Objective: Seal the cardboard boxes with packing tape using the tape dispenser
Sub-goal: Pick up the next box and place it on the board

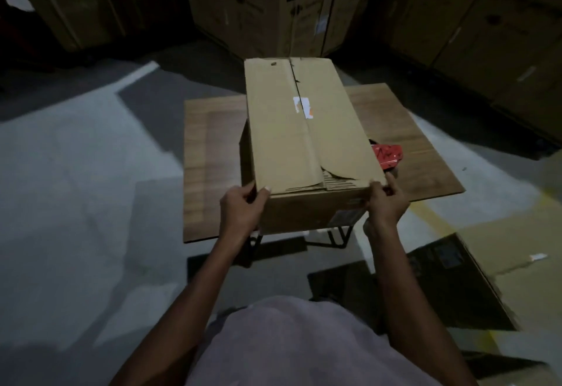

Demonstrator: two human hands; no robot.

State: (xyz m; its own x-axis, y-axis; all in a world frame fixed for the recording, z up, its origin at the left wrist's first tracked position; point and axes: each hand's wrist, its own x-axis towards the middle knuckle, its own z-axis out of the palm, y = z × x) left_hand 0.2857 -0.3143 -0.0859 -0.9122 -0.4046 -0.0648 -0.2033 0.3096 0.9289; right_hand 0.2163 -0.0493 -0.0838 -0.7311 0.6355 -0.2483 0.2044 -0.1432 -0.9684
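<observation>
1. left hand and right hand each curl round a near top corner of the cardboard box, thumbs on the flaps.
2. the box sits on a small wooden table, flaps closed, centre seam untaped, near edge torn.
3. the red tape dispenser lies just beside the box's right side.
4. risk: sliding the box could knock the dispenser off; the torn flap edge may give tape poor hold.

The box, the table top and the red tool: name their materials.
Box: matte brown corrugated cardboard; fluting shows at the torn near edge.
Table top: wood or wood-look laminate; grain lines visible.
Red tool: probably glossy plastic; partly hidden.
</observation>
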